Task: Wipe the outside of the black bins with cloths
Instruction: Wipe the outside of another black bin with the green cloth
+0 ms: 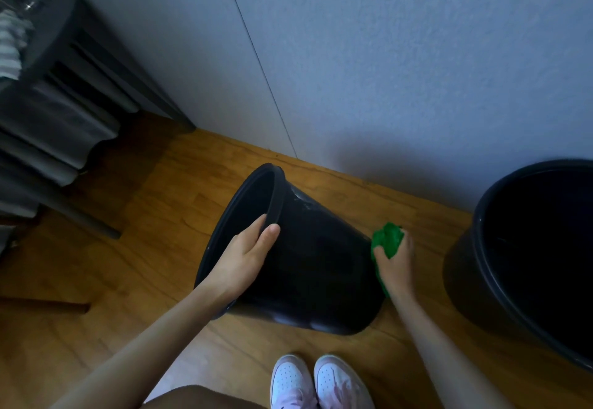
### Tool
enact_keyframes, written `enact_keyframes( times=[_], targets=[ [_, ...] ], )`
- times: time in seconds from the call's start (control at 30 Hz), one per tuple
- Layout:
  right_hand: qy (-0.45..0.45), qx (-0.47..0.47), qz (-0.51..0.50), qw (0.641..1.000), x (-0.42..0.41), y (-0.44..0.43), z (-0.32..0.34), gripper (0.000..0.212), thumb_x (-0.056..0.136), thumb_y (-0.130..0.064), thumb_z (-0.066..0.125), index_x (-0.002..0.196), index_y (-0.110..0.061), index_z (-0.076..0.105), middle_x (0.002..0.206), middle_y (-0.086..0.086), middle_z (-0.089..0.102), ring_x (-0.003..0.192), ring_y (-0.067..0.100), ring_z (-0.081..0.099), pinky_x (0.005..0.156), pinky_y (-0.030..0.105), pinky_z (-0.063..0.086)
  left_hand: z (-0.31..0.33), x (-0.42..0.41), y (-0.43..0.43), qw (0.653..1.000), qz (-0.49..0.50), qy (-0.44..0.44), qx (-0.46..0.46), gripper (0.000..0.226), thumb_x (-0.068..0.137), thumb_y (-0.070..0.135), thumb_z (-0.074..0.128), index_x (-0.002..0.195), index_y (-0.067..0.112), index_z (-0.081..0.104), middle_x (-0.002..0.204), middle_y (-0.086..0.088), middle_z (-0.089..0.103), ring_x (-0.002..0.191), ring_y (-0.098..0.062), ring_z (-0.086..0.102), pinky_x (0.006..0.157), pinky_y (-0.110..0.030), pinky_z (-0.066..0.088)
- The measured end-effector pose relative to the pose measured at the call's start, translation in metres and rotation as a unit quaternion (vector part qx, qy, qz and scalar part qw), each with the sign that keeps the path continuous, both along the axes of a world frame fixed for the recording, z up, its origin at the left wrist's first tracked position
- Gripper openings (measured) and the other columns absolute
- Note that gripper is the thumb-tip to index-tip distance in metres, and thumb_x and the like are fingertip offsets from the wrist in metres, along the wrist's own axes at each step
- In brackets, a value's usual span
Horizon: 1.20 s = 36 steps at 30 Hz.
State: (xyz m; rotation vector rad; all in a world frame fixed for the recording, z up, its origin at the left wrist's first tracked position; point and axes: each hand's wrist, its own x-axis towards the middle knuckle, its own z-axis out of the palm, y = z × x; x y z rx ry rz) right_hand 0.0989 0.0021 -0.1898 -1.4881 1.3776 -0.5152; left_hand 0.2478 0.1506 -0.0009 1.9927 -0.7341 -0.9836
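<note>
A black bin [317, 267] is tipped on its side on the wooden floor, its mouth turned to the left. My left hand [247, 254] grips its rim, thumb on the outside and fingers inside the mouth. My right hand [396, 264] holds a crumpled green cloth [386, 240] against the bin's bottom end at the right. A second black bin [481, 267] stands upright at the right edge, partly cut off by the frame.
A grey wall [401, 72] runs close behind the bins. A dark shelf unit [73, 97] with folded grey fabric stands at the left. My two white shoes [321, 383] are at the bottom, just in front of the tipped bin.
</note>
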Motion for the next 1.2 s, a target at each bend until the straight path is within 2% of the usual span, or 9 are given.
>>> enact_keyframes(
  times=[0.1, 0.23, 0.37, 0.6, 0.7, 0.83, 0.93, 1.07, 1.2],
  targets=[
    [-0.028, -0.051, 0.017, 0.998, -0.004, 0.019, 0.009, 0.055, 0.078, 0.003, 0.061, 0.129, 0.000, 0.040, 0.134, 0.017, 0.038, 0.127, 0.032, 0.037, 0.107, 0.036, 0.029, 0.000, 0.000, 0.003, 1.000, 0.009, -0.008, -0.002, 0.030, 0.098, 0.034, 0.036, 0.119, 0.026, 0.056, 0.108, 0.008, 0.067, 0.100, -0.001, 0.062, 0.078, -0.015, 0.050],
    [-0.105, -0.169, 0.069, 0.978, 0.014, 0.051, 0.045, 0.056, 0.072, 0.003, 0.064, 0.123, -0.009, 0.042, 0.141, 0.010, 0.034, 0.138, 0.022, 0.022, 0.113, 0.014, 0.010, -0.001, -0.001, 0.005, 1.000, 0.000, -0.015, -0.003, 0.031, 0.098, 0.033, 0.036, 0.120, 0.023, 0.055, 0.108, 0.005, 0.067, 0.099, -0.003, 0.063, 0.082, -0.019, 0.049],
    [-0.163, -0.207, 0.149, 0.953, 0.027, 0.060, 0.064, 0.054, 0.071, -0.021, 0.055, 0.121, -0.023, 0.036, 0.138, -0.003, 0.033, 0.140, 0.012, 0.016, 0.115, 0.017, 0.010, -0.002, 0.000, 0.007, 1.000, 0.001, -0.016, -0.001, 0.031, 0.098, 0.034, 0.036, 0.120, 0.024, 0.055, 0.107, 0.005, 0.067, 0.099, -0.003, 0.064, 0.083, -0.022, 0.049],
    [0.024, -0.052, 0.052, 0.997, -0.021, 0.015, 0.006, 0.061, 0.078, -0.001, 0.065, 0.132, -0.002, 0.038, 0.136, 0.016, 0.038, 0.127, 0.031, 0.037, 0.099, 0.027, 0.028, -0.001, 0.003, 0.006, 1.000, 0.011, -0.015, -0.002, 0.023, 0.099, 0.033, 0.035, 0.108, 0.035, 0.056, 0.105, 0.010, 0.066, 0.095, 0.007, 0.061, 0.073, -0.009, 0.046],
    [0.031, -0.084, 0.068, 0.994, -0.033, 0.023, -0.001, 0.058, 0.077, 0.003, 0.064, 0.129, -0.003, 0.040, 0.139, 0.015, 0.034, 0.134, 0.031, 0.029, 0.109, 0.037, 0.027, -0.001, 0.001, 0.004, 1.000, -0.003, -0.011, 0.000, 0.023, 0.099, 0.034, 0.035, 0.111, 0.039, 0.054, 0.107, 0.013, 0.066, 0.098, 0.008, 0.060, 0.074, -0.009, 0.045],
    [-0.012, -0.153, 0.100, 0.983, -0.020, 0.042, 0.022, 0.052, 0.075, 0.007, 0.063, 0.121, -0.008, 0.046, 0.144, 0.003, 0.034, 0.142, 0.017, 0.015, 0.110, 0.024, 0.011, -0.003, -0.001, 0.006, 1.000, -0.008, -0.007, -0.006, 0.028, 0.098, 0.035, 0.035, 0.120, 0.032, 0.054, 0.109, 0.011, 0.067, 0.101, 0.003, 0.061, 0.082, -0.017, 0.046],
    [-0.106, -0.212, 0.133, 0.962, 0.003, 0.049, 0.059, 0.047, 0.075, -0.001, 0.060, 0.119, -0.011, 0.045, 0.142, -0.009, 0.033, 0.142, 0.014, 0.017, 0.112, 0.020, 0.013, -0.003, -0.003, 0.007, 0.999, -0.029, -0.017, -0.002, 0.029, 0.098, 0.034, 0.036, 0.121, 0.031, 0.053, 0.109, 0.008, 0.067, 0.102, -0.002, 0.062, 0.088, -0.023, 0.048],
    [-0.237, -0.247, 0.175, 0.923, 0.047, 0.061, 0.119, 0.049, 0.076, -0.019, 0.055, 0.121, -0.012, 0.039, 0.141, 0.005, 0.039, 0.141, 0.023, 0.025, 0.113, 0.031, 0.028, -0.004, -0.003, 0.008, 0.998, -0.039, -0.050, 0.008, 0.030, 0.098, 0.035, 0.037, 0.124, 0.030, 0.052, 0.116, 0.005, 0.065, 0.107, -0.005, 0.060, 0.094, -0.029, 0.046],
    [-0.230, -0.223, 0.178, 0.931, 0.075, 0.047, 0.128, 0.056, 0.073, -0.026, 0.058, 0.122, -0.004, 0.045, 0.142, 0.009, 0.038, 0.138, 0.020, 0.029, 0.112, 0.025, 0.027, -0.003, -0.003, 0.010, 0.996, -0.053, -0.067, 0.021, 0.041, 0.093, 0.041, 0.038, 0.122, 0.016, 0.052, 0.108, -0.003, 0.067, 0.098, -0.014, 0.064, 0.091, -0.039, 0.050]
  ],
)
